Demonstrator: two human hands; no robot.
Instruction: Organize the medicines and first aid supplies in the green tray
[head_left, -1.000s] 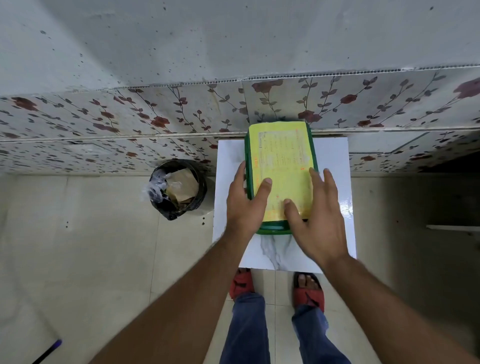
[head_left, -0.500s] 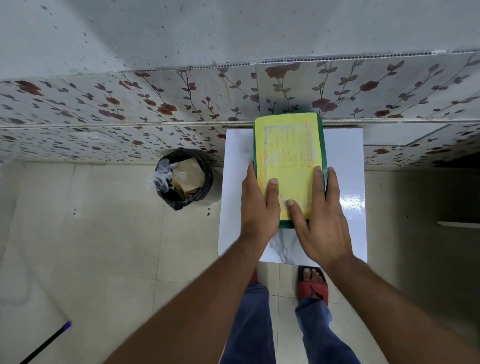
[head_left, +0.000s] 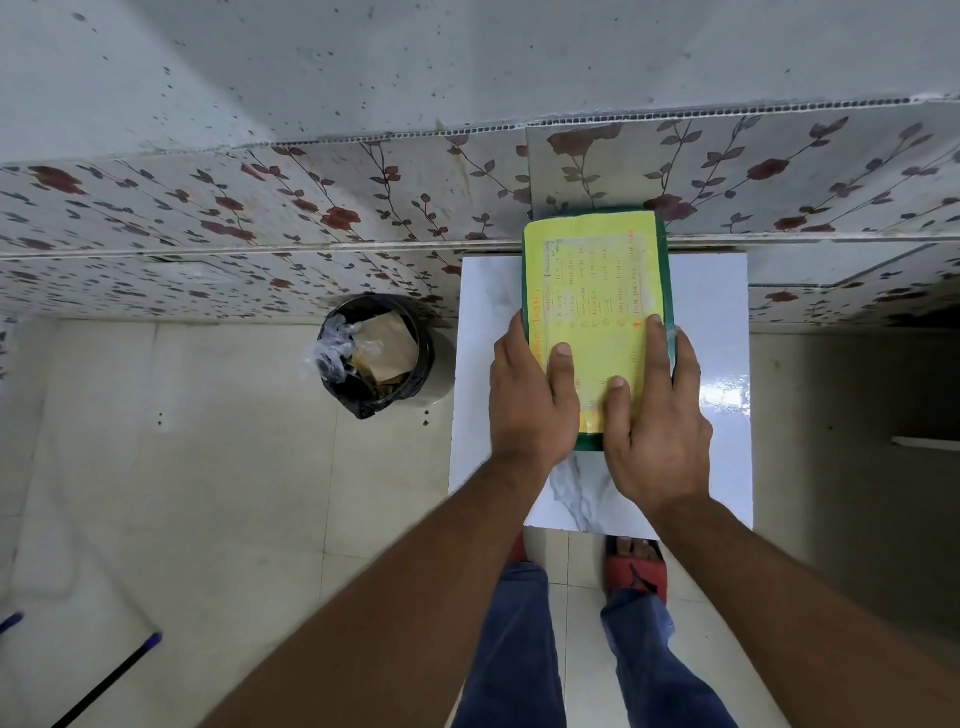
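Gripping green tray (head_left: 666, 291) sides: both hands' fingers (head_left: 655, 338) (curled).

A grey speckled wall (head_left: 467, 57) fills twelve o'clock, with rose-patterned tiles (head_left: 260, 218) below it. Pale floor tiles (head_left: 182, 493) spread toward seven o'clock. A white marble-look table (head_left: 722, 332) stands at centre, a black bin (head_left: 376, 353) at its nine o'clock.
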